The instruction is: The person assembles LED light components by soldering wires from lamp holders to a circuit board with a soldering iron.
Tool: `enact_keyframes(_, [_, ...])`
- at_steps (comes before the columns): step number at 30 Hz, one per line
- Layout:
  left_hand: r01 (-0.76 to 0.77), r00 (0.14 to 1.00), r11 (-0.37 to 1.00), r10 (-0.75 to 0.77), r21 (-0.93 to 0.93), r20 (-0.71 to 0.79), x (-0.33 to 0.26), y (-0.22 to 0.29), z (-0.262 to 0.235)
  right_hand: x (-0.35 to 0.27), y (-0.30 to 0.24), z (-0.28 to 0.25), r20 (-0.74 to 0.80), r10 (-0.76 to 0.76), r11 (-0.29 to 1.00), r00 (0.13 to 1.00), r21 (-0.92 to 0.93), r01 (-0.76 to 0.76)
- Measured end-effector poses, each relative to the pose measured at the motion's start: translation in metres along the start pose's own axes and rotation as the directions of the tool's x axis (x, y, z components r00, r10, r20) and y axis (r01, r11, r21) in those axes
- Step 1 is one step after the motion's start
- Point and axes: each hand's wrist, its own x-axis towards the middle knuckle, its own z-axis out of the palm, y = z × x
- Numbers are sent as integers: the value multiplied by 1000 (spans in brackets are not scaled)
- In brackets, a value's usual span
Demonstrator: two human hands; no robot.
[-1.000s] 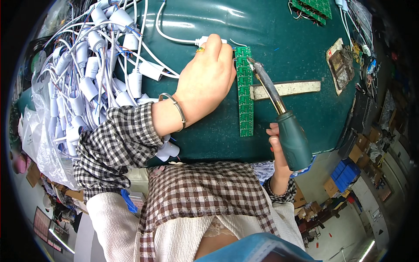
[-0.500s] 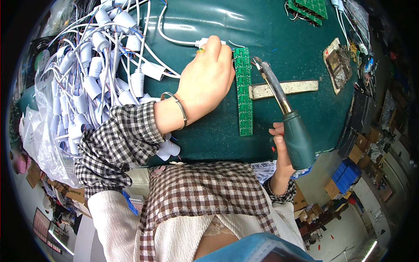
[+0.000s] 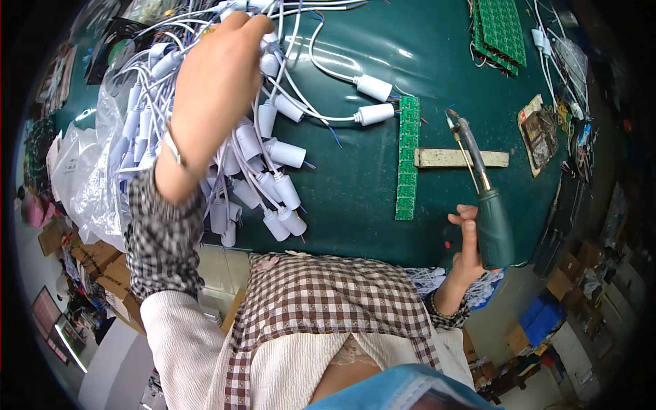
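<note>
My left hand (image 3: 222, 89) is over the pile of white cylindrical lamp sockets with cables (image 3: 287, 154). Its fingers are curled down among the cables, and what they pinch, if anything, is hidden. In my right hand (image 3: 468, 249) is a soldering iron (image 3: 493, 229) with a green handle, its tip pointing away from me. A thin metal rod runs beside its shaft. Between the hands lies a long green circuit board strip (image 3: 408, 160). Two white sockets, an upper one (image 3: 374, 87) and a lower one (image 3: 376, 114), have their wire ends at its upper left edge.
A pale flat bar (image 3: 461, 158) lies against the strip's right side. Farther right is a dirty block in a tray (image 3: 538, 135). Stacked green boards (image 3: 499, 31) stand at the far right. A clear plastic bag (image 3: 96, 164) lies left of the pile.
My left hand has left the strip's upper end and moved left to the socket pile, uncovering two sockets by the strip. My right hand still holds the iron. The whole view has shifted.
</note>
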Motion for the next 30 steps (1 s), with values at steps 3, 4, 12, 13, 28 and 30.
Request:
enact_keyframes(3, [-17, 1000, 999, 16, -31, -21, 5, -32, 12, 0, -1, 1, 10, -38, 999, 999, 11, 38])
enact_keyframes(4, [-19, 1000, 999, 18, -30, -25, 9, -38, 15, -2, -4, 0, 17, -41, 999, 999, 8, 41])
enact_keyframes(12, [-312, 948, 940, 318, 136, -21, 20, -54, 25, -3, -3, -2, -19, -66, 998, 998, 9, 66])
enact_keyframes(13, [-288, 956, 949, 293, 133, -22, 21, -54, 28, -1, -3, -1, -23, -65, 998, 998, 0, 65])
enact_keyframes(28, [-658, 737, 595, 635, -462, -233, -72, 73, -34, 3, -2, -14, -74, -197, 980, 978, -7, 197])
enact_keyframes(30, [-559, 715, 489, 694, -670, -90, -96, 75, -8, 1, 1, -16, -68, -211, 977, 975, -10, 211])
